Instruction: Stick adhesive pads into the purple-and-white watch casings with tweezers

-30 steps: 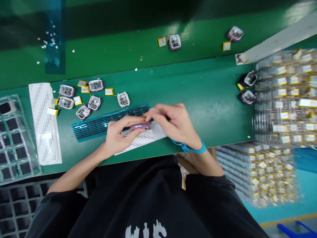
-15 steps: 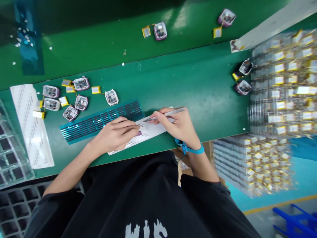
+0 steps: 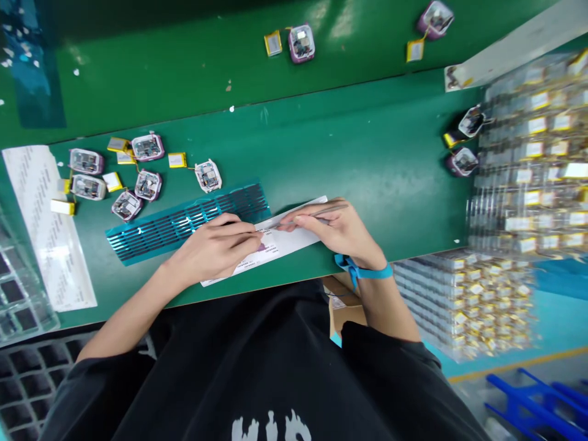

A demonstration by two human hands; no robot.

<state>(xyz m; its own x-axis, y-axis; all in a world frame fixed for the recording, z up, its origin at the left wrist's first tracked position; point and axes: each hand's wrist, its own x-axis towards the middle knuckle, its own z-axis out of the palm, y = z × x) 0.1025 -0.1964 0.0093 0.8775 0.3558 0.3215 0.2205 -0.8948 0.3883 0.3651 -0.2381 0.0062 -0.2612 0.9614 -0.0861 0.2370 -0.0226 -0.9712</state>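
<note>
My left hand (image 3: 225, 242) is closed over the white printed sheet (image 3: 301, 239), its fingers curled round a small purple piece (image 3: 262, 247) that shows only at the fingertips; the rest is hidden. My right hand (image 3: 333, 228) grips metal tweezers (image 3: 321, 211) like a pen. Their tips point left, close to my left fingertips and over the sheet. Just behind the sheet lies a blue translucent film with rows of dark strips (image 3: 184, 223). Beyond that film sits an opened white device housing (image 3: 208, 176) with a circuit board, wired to a yellow-edged battery (image 3: 177, 160).
Several opened purple and white housings (image 3: 148, 185) with batteries cluster at the left. A long white sheet (image 3: 50, 233) and clear trays (image 3: 22, 288) lie farther left. Stacked battery trays (image 3: 537, 184) stand at the right. Another housing (image 3: 302, 44) rests on the raised back ledge.
The tweezers have tilted flatter, and their tips have moved slightly toward my left fingertips. My right wrist has shifted a little right. The whole view has moved slightly.
</note>
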